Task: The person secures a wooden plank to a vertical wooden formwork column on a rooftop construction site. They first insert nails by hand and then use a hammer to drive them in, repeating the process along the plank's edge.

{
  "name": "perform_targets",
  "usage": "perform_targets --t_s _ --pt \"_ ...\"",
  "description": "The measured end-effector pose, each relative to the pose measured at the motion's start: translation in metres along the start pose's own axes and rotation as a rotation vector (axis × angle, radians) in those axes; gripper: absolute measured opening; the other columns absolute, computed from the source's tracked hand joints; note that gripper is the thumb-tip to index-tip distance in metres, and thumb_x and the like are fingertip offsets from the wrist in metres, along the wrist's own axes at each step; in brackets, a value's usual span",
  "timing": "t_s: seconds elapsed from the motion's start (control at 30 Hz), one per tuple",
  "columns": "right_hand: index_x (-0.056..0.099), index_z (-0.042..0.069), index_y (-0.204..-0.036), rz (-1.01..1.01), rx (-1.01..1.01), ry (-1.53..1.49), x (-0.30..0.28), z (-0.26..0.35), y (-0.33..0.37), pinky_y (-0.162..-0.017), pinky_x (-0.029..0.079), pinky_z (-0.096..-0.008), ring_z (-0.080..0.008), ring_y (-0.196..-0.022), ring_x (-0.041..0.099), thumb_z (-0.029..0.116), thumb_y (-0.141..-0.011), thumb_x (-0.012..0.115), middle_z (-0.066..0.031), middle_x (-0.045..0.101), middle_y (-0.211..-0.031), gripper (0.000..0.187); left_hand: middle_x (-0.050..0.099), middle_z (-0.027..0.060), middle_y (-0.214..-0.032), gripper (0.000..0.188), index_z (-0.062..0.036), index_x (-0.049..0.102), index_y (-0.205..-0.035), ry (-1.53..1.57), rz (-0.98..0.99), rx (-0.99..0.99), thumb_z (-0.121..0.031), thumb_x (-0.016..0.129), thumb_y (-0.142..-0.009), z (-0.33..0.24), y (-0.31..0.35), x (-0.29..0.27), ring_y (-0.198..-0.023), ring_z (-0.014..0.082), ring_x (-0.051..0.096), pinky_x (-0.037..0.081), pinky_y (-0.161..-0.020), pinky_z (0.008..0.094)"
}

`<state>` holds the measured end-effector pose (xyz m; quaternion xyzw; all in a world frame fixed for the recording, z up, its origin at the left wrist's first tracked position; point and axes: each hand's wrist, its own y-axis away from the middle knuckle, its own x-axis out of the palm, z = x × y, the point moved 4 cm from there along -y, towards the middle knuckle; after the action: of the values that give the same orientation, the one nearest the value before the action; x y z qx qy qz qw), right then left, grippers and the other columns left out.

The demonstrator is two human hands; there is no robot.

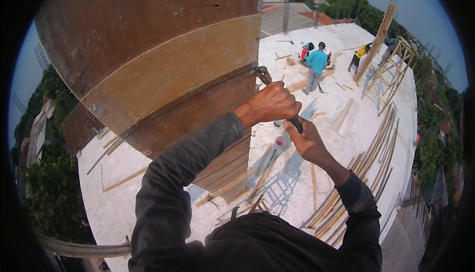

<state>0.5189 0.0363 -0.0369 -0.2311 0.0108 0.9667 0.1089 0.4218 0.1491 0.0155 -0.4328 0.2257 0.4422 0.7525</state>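
Grip, two hands: my left hand clenched, knuckles up, around the upper part of a dark handle; my right hand closed on its lower end, just right of and nearer than the left. The handle shows only in the gap between my fists; the rest is covered.

Metal piece, dark, rusty: just beyond my left fist, at the right edge of the form; whether it joins the handle, I cannot tell.

Form, tall, brown, wooden, one paler band across: left of my hands.

Pail, pink: on the pale floor, beyond and below my hands.

Poles, long, thin, laid in a loose bundle: near right.

Post, wooden, leaning: far right, beside an open timber frame.

Co-workers, far: one in a turquoise shirt, standing, with others low beside; one in a yellow top, bent, farther right, near the post.
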Motion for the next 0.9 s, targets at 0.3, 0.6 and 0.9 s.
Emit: perform_targets --t_s 0.3,0.6,0.9 --pt "0.061 0.007 -0.096 0.179 0.052 -0.137 -0.023 0.014 0.001 -0.047 0.033 -0.0269 -0.0048 -0.053 0.039 0.035 -0.109 0.059 0.0071 0.043 -0.064 0.030 0.056 0.0000 -0.076 0.016 -0.0131 0.056 -0.081 -0.089 -0.329 0.012 -0.022 0.070 -0.084 -0.006 0.000 -0.017 -0.079 0.0176 0.064 0.050 -0.072 0.0365" --pt "0.056 0.008 -0.114 0.463 0.329 -0.294 -0.054 0.042 0.001 -0.043 0.028 -0.0237 -0.0035 -0.049 0.036 0.031 -0.104 0.069 0.0070 0.042 -0.067 0.028 0.057 0.0012 -0.068 0.019 -0.0133 0.059 -0.075 -0.026 -0.316 -0.128 -0.025 0.072 -0.082 -0.002 -0.019 -0.009 -0.069 0.0206 0.063 0.044 -0.062 0.0382" --pt "0.052 0.001 -0.135 -0.251 -0.428 1.104 -0.070 0.067 0.013 -0.072 0.057 -0.0500 -0.0418 -0.089 0.071 0.029 -0.102 0.065 -0.0204 0.067 -0.108 0.045 0.074 0.0139 -0.080 0.011 -0.0067 0.075 -0.084 0.195 0.170 -0.373 -0.015 0.068 -0.084 0.017 -0.058 -0.008 -0.083 0.0328 0.076 0.057 -0.066 0.0468"
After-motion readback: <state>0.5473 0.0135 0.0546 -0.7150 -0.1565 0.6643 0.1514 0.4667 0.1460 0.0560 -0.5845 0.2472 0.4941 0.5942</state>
